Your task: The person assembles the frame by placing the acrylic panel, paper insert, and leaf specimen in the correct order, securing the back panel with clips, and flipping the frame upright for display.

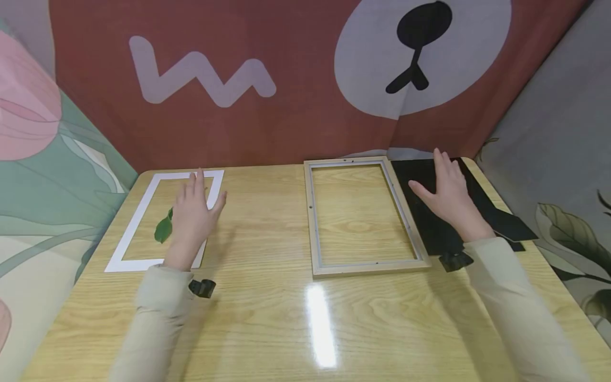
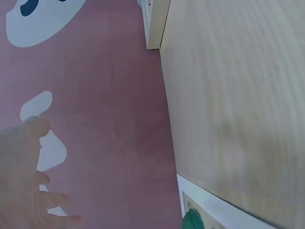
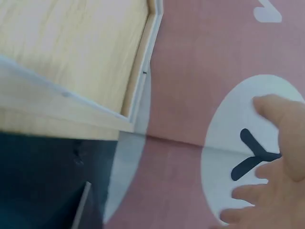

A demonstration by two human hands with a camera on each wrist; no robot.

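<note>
My left hand (image 1: 193, 220), fingers spread and holding nothing, hovers over the right side of a white mat border (image 1: 136, 220) at the table's left. Green leaves (image 1: 163, 229) lie inside that border, partly hidden by the hand. On the right, my right hand (image 1: 448, 196) is raised with straight fingers over a black backing board (image 1: 410, 175) that has a flap-like black piece (image 1: 511, 225) on it. Between the hands, nearer the right one, a light wooden picture frame (image 1: 315, 233) lies flat, the tabletop showing through it.
The wooden table (image 1: 262, 318) ends at a reddish-brown cloth backdrop (image 1: 286, 127) with a bear-like print. Patterned curtains (image 1: 549, 132) stand at both sides. A small black device (image 1: 202, 288) is worn at each wrist.
</note>
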